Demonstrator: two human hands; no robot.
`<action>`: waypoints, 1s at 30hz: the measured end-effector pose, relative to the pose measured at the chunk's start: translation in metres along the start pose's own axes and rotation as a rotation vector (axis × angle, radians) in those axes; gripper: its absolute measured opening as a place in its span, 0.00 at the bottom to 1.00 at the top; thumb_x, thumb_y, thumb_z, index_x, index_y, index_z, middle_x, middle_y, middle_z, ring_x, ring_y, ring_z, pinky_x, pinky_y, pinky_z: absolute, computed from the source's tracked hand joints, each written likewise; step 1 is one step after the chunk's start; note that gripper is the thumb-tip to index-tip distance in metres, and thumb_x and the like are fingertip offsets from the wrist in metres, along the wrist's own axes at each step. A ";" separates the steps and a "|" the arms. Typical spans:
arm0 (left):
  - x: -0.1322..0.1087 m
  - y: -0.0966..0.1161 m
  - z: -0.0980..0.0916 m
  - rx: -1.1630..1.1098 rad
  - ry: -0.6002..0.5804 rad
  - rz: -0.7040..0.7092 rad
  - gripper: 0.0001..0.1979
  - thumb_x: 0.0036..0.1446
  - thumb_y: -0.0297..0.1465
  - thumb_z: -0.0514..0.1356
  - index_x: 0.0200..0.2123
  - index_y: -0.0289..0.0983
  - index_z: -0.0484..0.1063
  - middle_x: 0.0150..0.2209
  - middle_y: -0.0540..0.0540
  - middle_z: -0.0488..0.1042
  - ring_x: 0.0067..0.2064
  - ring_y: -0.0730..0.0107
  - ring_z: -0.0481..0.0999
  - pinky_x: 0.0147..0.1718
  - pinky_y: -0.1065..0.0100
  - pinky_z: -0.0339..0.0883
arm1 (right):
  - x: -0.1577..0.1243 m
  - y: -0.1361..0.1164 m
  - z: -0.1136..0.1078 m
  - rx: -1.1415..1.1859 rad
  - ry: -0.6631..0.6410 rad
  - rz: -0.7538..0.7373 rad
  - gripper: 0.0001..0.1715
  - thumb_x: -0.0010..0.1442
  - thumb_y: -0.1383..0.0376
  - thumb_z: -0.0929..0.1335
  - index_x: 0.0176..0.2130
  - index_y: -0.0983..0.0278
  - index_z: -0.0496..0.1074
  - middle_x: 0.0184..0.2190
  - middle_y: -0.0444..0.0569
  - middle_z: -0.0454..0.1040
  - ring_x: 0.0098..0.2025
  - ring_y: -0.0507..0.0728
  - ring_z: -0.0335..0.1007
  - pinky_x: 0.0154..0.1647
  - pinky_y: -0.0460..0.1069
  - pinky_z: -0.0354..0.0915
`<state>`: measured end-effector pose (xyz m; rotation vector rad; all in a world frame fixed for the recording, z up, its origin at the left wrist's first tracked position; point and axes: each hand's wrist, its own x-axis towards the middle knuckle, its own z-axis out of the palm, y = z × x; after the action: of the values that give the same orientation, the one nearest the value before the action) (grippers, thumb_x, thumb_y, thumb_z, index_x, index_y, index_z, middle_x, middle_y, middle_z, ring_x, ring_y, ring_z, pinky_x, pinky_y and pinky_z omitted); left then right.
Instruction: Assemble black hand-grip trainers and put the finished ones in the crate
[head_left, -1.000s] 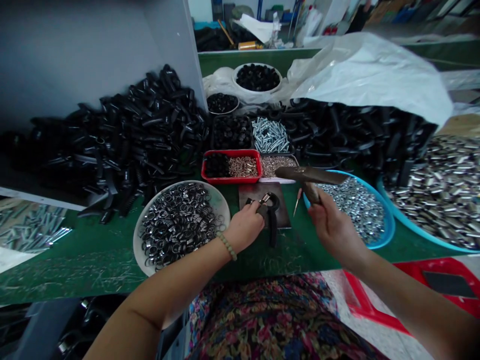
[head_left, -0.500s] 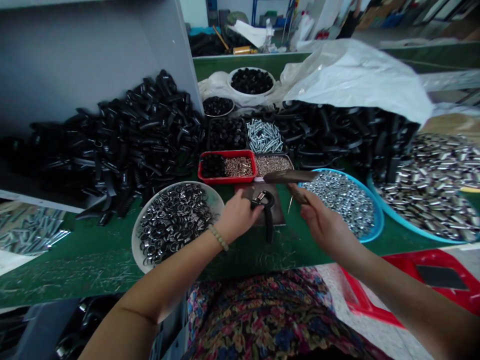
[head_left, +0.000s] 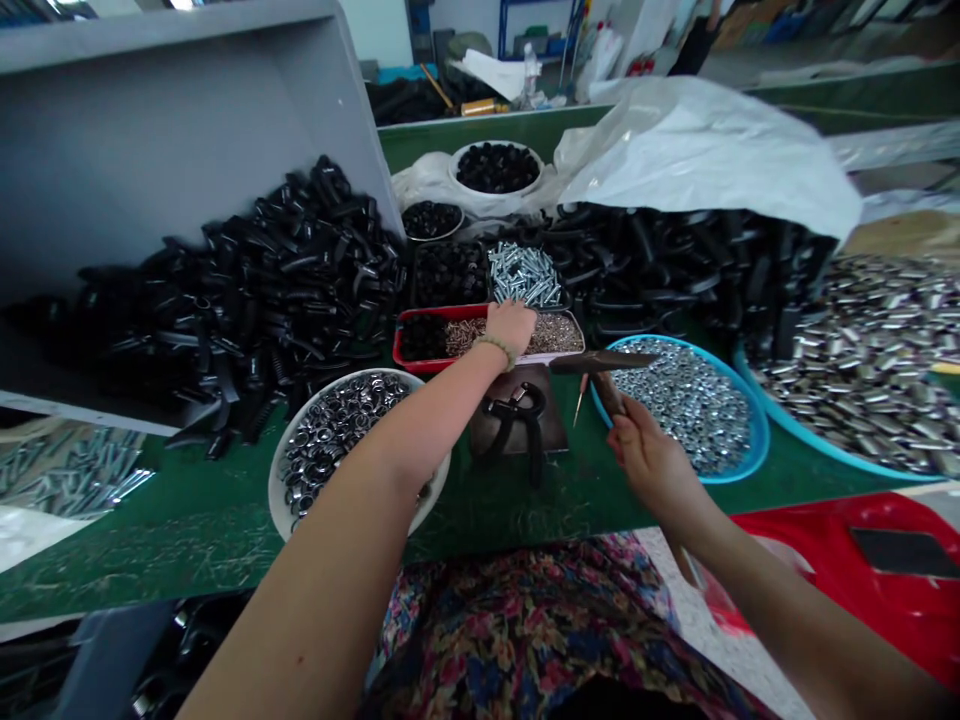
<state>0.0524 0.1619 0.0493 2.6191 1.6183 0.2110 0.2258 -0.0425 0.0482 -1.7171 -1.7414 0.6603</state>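
Note:
My right hand (head_left: 654,455) grips the wooden handle of a hammer (head_left: 604,361), its dark head raised above the bench beside the blue basin. My left hand (head_left: 511,325) reaches over the small trays, fingers down at the border of the copper-coloured rivets (head_left: 463,336) and the paler small rivets (head_left: 556,333); its fingertips are hidden. In front of me a black plier-like part (head_left: 517,405) with two legs and a bit of bright metal lies on a flat metal plate (head_left: 553,435), touched by neither hand. A thin pin tool with a reddish handle (head_left: 580,395) is right of the plate.
A white bowl of metal rings (head_left: 274,480) stands left, under my left forearm. Right is a blue basin (head_left: 761,455) of small metal parts. Silver screws (head_left: 525,273) fill a tray behind. Black handles (head_left: 300,260) spill from a grey bin (head_left: 180,110). A red stool (head_left: 817,540) is lower right.
My left hand has let go of the black part on the plate and moved up to the rivet trays. The hammer in my right hand has shifted slightly right.

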 end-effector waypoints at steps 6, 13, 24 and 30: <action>-0.040 0.002 -0.013 -0.347 0.103 -0.004 0.14 0.65 0.34 0.51 0.41 0.32 0.73 0.41 0.40 0.74 0.42 0.65 0.73 0.46 0.64 0.64 | -0.004 0.012 0.001 0.063 -0.003 0.004 0.26 0.67 0.54 0.55 0.56 0.65 0.62 0.25 0.47 0.70 0.23 0.54 0.67 0.22 0.47 0.62; -0.145 0.013 0.017 -0.503 0.076 -0.040 0.11 0.62 0.36 0.55 0.36 0.34 0.72 0.39 0.46 0.71 0.40 0.70 0.72 0.45 0.68 0.67 | -0.003 0.010 0.003 0.115 -0.002 -0.015 0.26 0.67 0.54 0.56 0.56 0.66 0.62 0.28 0.50 0.72 0.26 0.55 0.69 0.23 0.47 0.63; -0.145 0.015 0.030 -0.057 0.057 0.100 0.16 0.64 0.37 0.51 0.37 0.32 0.72 0.39 0.43 0.70 0.42 0.64 0.71 0.44 0.65 0.65 | -0.008 0.002 0.004 0.123 0.019 -0.022 0.26 0.67 0.54 0.56 0.57 0.66 0.62 0.25 0.47 0.70 0.22 0.52 0.65 0.22 0.46 0.61; -0.155 0.014 0.026 0.035 -0.042 0.265 0.14 0.65 0.31 0.48 0.40 0.34 0.72 0.44 0.41 0.70 0.44 0.63 0.68 0.43 0.64 0.65 | -0.007 0.002 0.006 0.118 0.014 -0.036 0.25 0.67 0.55 0.57 0.56 0.66 0.62 0.26 0.48 0.71 0.23 0.53 0.66 0.22 0.46 0.62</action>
<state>0.0004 0.0181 0.0116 2.8378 1.2703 0.1391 0.2228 -0.0495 0.0427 -1.6030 -1.6852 0.7191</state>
